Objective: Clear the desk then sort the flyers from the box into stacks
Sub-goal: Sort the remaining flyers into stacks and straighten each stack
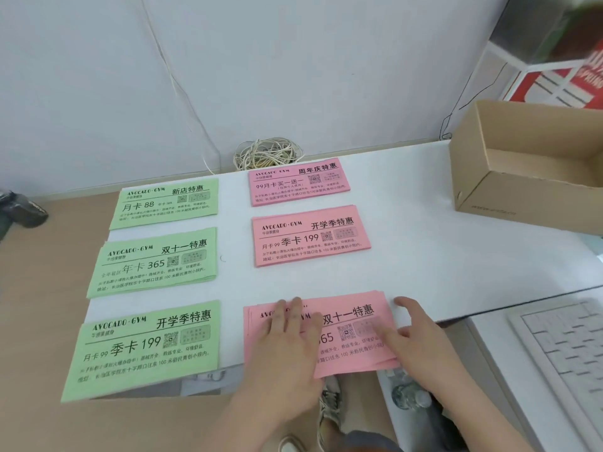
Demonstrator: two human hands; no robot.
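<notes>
Three green flyer stacks lie in a left column on the white desk (408, 197): far (168, 203), middle (153, 262) and near (143, 347). Three pink stacks form a right column: far (298, 182), middle (310, 234) and near (352, 324). My left hand (287, 347) rests flat on the left half of the near pink stack, fingers spread. My right hand (417, 344) touches that stack's right edge, thumb on the desk beside it. Neither hand grips a flyer. The open cardboard box (509, 194) stands at the far right; its visible inside looks bare.
A coil of pale cord (267, 153) lies against the wall behind the far pink stack. A white keyboard (561, 350) sits at the lower right. A dark object (19, 208) lies at the left edge. Shoes (329, 409) show below the desk's front edge.
</notes>
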